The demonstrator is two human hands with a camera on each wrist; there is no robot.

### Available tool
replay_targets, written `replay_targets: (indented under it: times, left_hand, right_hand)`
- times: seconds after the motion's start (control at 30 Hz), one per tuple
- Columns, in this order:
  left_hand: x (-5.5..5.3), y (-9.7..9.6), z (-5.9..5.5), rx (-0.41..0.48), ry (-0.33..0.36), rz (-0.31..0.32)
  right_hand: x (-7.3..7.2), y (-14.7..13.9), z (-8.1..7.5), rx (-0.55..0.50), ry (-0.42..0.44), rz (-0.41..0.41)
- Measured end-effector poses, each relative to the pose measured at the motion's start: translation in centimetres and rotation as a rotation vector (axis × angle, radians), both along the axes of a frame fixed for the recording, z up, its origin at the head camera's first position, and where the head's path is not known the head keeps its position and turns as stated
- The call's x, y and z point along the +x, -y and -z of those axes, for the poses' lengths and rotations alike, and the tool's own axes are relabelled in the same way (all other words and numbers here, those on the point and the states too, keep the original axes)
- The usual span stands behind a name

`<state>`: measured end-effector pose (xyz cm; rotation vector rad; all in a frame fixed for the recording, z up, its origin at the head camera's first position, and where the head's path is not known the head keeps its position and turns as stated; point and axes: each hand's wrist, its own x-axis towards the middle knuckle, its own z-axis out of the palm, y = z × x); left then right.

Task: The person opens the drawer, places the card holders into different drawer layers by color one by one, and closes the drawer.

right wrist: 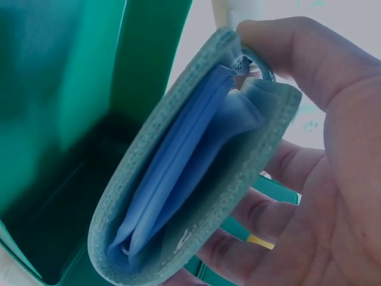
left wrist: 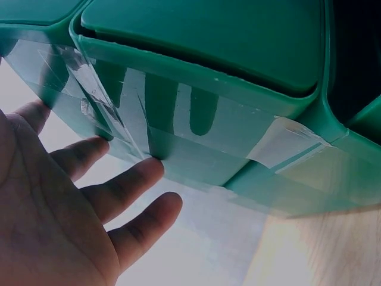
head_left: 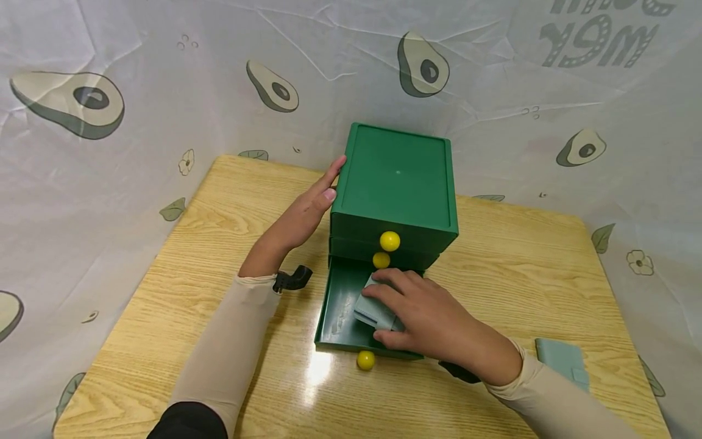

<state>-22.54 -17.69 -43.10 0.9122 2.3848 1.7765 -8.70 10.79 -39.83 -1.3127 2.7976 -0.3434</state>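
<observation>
A green drawer cabinet (head_left: 397,177) with yellow ball knobs stands on the table, its bottom drawer (head_left: 336,314) pulled out. Against the cabinet's left side, my left hand (head_left: 298,219) rests with its fingers extended; in the left wrist view those fingers (left wrist: 128,187) lie close to the taped green wall. My right hand (head_left: 436,314) grips a pale blue-green card holder (head_left: 375,310) inside the open drawer's outline. The right wrist view shows this card holder (right wrist: 169,179) tilted and partly spread, with blue plastic sleeves inside. Whether it touches the drawer floor, I cannot tell.
A second pale blue-green card holder or wallet (head_left: 560,360) lies on the wooden table (head_left: 526,274) to the right, near my right forearm. A whitish cloth with avocado prints (head_left: 329,55) hangs behind the table. The lowest knob (head_left: 365,360) sticks out from the drawer front.
</observation>
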Motion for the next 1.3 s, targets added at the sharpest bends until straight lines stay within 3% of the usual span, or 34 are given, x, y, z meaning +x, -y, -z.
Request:
replay_targets:
  times: [1.3]
  left_hand:
    - [0.09,-0.08,0.04,0.01,0.002,-0.004]
  right_hand:
    - [-0.27,-0.05,-0.01,0.011,0.003,0.016]
